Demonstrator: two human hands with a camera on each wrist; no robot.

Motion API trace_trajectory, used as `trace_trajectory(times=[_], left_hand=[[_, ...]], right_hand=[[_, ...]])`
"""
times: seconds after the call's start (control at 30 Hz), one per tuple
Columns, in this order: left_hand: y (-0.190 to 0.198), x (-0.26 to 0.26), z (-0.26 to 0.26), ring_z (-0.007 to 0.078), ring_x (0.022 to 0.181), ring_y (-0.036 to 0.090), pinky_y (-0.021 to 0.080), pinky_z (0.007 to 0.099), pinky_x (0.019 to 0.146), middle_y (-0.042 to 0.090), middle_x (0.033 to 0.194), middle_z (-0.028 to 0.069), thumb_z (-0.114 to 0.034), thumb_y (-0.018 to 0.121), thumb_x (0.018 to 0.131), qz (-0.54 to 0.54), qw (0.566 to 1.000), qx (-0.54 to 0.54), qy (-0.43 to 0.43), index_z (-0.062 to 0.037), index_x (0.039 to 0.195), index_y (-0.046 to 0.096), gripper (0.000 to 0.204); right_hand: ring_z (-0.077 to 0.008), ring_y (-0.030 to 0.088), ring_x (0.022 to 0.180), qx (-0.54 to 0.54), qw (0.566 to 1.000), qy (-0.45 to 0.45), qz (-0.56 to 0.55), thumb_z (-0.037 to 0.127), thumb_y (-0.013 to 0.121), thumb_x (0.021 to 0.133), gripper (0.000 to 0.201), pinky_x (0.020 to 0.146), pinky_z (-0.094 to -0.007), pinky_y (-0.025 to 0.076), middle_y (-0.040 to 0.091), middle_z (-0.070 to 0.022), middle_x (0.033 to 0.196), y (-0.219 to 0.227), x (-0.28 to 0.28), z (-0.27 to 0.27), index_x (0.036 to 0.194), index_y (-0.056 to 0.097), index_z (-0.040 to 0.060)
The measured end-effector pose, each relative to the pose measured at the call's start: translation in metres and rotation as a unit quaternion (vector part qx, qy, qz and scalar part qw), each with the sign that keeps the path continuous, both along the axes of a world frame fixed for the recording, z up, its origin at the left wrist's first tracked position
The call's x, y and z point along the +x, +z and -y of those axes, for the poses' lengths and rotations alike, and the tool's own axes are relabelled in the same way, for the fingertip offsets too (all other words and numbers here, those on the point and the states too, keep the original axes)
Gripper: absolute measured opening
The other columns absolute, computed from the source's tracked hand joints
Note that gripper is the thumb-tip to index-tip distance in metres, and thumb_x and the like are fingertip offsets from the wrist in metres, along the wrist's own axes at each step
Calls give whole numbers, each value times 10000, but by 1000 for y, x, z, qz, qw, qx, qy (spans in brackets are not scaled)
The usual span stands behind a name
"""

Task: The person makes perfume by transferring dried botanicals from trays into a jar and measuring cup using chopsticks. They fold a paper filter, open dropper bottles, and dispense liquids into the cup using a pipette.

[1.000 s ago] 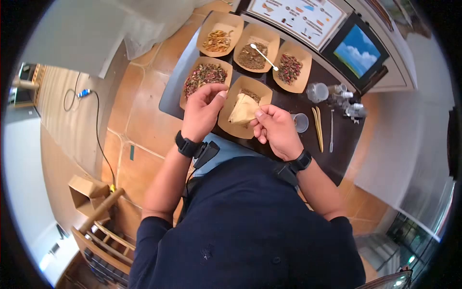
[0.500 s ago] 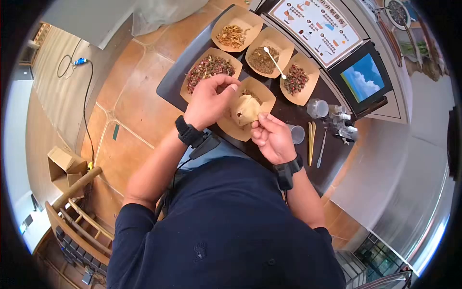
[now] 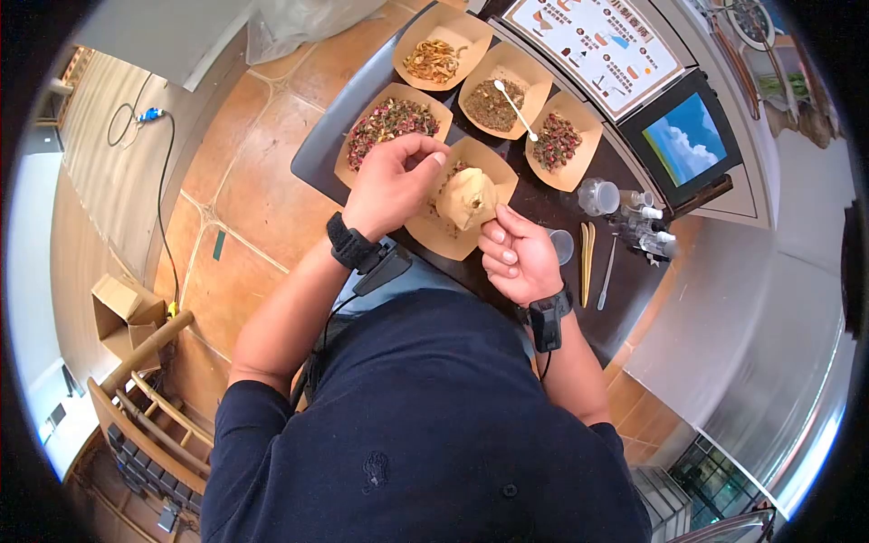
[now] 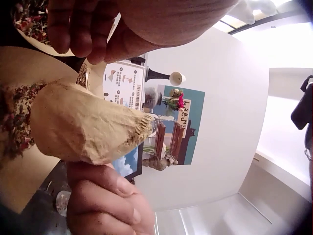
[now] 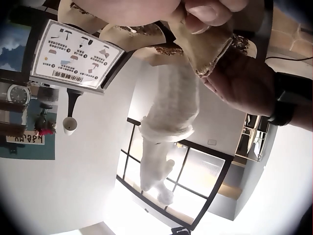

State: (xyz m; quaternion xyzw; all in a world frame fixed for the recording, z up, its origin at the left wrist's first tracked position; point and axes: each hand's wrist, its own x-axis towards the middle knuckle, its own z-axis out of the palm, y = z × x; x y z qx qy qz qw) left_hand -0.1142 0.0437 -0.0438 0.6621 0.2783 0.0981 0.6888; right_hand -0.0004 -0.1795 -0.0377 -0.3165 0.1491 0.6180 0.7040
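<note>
A small beige cloth pouch [image 3: 467, 199] bulges at its base, and its mouth [image 4: 146, 125] is gathered into puckers. My right hand [image 3: 523, 258] pinches it at the side between thumb and forefinger, the other fingers folded in. My left hand [image 3: 396, 185] hovers left of the pouch with bent fingers, thumb near the forefinger; I cannot tell whether it grips a thin cord. In the left wrist view, the left fingers [image 4: 80, 29] appear apart from the cloth. Below the pouch sits a cardboard tray [image 3: 498, 163] with bits of dried herbs.
Further trays hold dried petals [image 3: 389, 124], yellowish slices [image 3: 433, 61], brown crumbs with a white spoon [image 3: 516, 110], and rosebuds [image 3: 557, 142]. To the right are a clear cup [image 3: 561, 244], wooden tweezers [image 3: 587, 264], a thin stick [image 3: 606, 271] and small bottles [image 3: 644, 226]. An instruction board [image 3: 597, 54] stands behind.
The pouch has gone from a flat, triangular look to a rounded one, its puckered mouth now turned toward the right hand. Both hands stay close beside it.
</note>
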Motion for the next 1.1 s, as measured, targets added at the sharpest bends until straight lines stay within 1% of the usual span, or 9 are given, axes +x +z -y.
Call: trace_trajectory(times=[0.17,0.53,0.73,0.83,0.9,0.93,1.0,1.03,1.1], left_hand=[[3,1,-1,40,815,598,499,235,732,710,941,-39,-155,698,1066,2,1000,6,0,-2,1194,769,212],[1,-2,3,39,821,613,511,235,733,714,941,-31,-150,694,1072,-6,1000,-2,-1,-1,1199,765,208],[1,2,-1,45,816,612,511,235,739,717,945,-29,-141,693,1071,2,1000,8,-1,4,1203,765,209],[-2,0,4,44,824,617,513,234,746,719,947,-30,-143,693,1071,-3,1000,18,-7,9,1204,765,214],[-1,1,2,44,830,619,514,235,750,720,949,-29,-143,693,1071,-7,1000,24,-7,11,1204,766,216],[1,1,2,46,835,622,518,240,755,721,954,-29,-143,689,1073,-12,1000,13,-9,11,1215,763,222],[2,2,2,47,841,625,522,244,761,723,960,-29,-143,685,1076,-16,1000,3,-13,11,1226,760,228],[-1,1,1,52,856,631,524,243,772,726,987,-24,-161,678,1087,-14,1000,4,-26,10,1254,749,249],[-5,2,1,56,871,637,526,242,784,730,1013,-19,-178,671,1099,-11,999,8,-41,10,1283,737,271]], right_hand=[[-80,430,564,56,996,-49,-51,277,446,1207,249,426,-232,344,539,-8,834,-7,7,3,1050,526,102],[-78,398,551,-47,998,-47,-15,277,427,1213,305,437,-216,346,495,0,817,10,-6,-7,996,513,80],[-86,446,584,3,1000,-25,-4,243,448,1204,192,434,-223,329,559,-24,871,1,0,-3,1121,544,100],[-87,463,584,4,999,-31,31,252,466,1202,191,435,-220,331,579,-29,859,13,-6,-4,1135,552,94],[-77,492,599,-36,985,1,171,226,504,1194,164,475,-209,360,619,-31,850,20,-12,-3,1153,574,84],[-77,492,599,-35,985,0,170,226,504,1194,164,475,-209,360,619,-31,850,20,-16,-4,1153,574,84],[-157,614,642,-143,863,53,482,143,598,1143,104,547,-274,475,670,-81,846,19,-24,-7,1172,641,52],[-157,614,642,-143,862,51,483,143,598,1143,104,547,-274,475,670,-81,846,21,-25,-8,1172,641,52],[-277,705,727,-146,574,53,804,63,671,1069,109,658,-351,561,682,-135,863,33,-26,-10,1163,711,27]])
